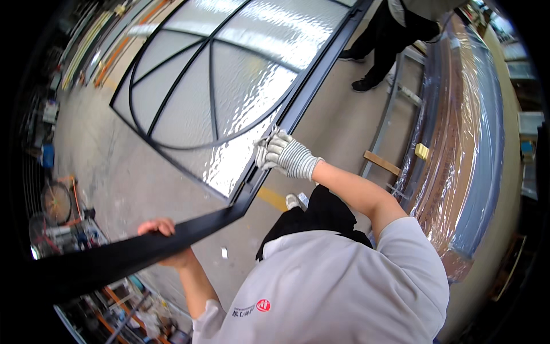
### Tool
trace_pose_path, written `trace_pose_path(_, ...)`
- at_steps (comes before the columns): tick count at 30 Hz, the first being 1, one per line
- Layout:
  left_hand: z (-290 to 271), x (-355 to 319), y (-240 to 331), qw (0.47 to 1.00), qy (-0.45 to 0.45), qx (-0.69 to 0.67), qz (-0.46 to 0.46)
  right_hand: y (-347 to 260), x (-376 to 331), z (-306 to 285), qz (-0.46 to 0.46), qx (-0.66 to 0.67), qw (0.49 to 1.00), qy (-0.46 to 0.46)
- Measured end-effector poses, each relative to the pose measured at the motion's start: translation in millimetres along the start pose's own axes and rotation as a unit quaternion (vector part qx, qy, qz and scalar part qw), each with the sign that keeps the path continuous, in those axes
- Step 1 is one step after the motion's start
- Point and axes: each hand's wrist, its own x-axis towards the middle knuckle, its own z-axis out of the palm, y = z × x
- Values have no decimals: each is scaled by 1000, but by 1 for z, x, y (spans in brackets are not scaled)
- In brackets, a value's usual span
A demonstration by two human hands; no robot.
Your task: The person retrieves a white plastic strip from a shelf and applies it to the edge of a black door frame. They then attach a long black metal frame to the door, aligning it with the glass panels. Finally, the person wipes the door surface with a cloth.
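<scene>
1. I am looking down at the framed glass panel [229,86], which is standing tilted and filling the picture from 9 o'clock to 12 o'clock above the concrete floor [338,126].
2. My left hand [163,243], bare, is wrapping its fingers over the black frame bar [143,252] at about 7 o'clock; the grip is closed on that bar, with the palm underneath.
3. My right hand [283,153], in a white knit glove, is closing on the frame edge just right of centre, where the side rail is meeting the glass.
4. I am judging the step as steadying or carrying the panel. To do it well, I am keeping both hands on metal only, never on the pane, and keeping the two holds well apart so the panel is not twisting.
5. I am keeping the gloved hand clear of the corner joint, since a pinch there looks possible.
6. Materials: the glass is textured and rippled, translucent and bright; thin black bars are forming an arch and radiating spokes across it. The frame is smooth, dark, straight-edged metal.
7. At 3 o'clock a large curved item wrapped in clear plastic film [458,143] is lying beside a small wooden block [381,163].
8. At 1 o'clock another person's legs [384,40] are standing near the panel's far edge.
</scene>
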Motion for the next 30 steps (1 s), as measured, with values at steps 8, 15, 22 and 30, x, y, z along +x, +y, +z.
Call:
trace_pose_path(8,18,6,4,999,-30,-5,20,212,-3,-79,223,-190,955,48)
trace_pose_path(15,-55,-13,30,992,-59,106,28,392,-9,-144,259,-251,927,101)
trace_pose_path(22,134,38,-18,944,186,261,78,568,-3,-236,464,-163,793,359)
trace_pose_path(30,194,78,-59,866,306,394,25,522,6,-215,377,-194,905,21)
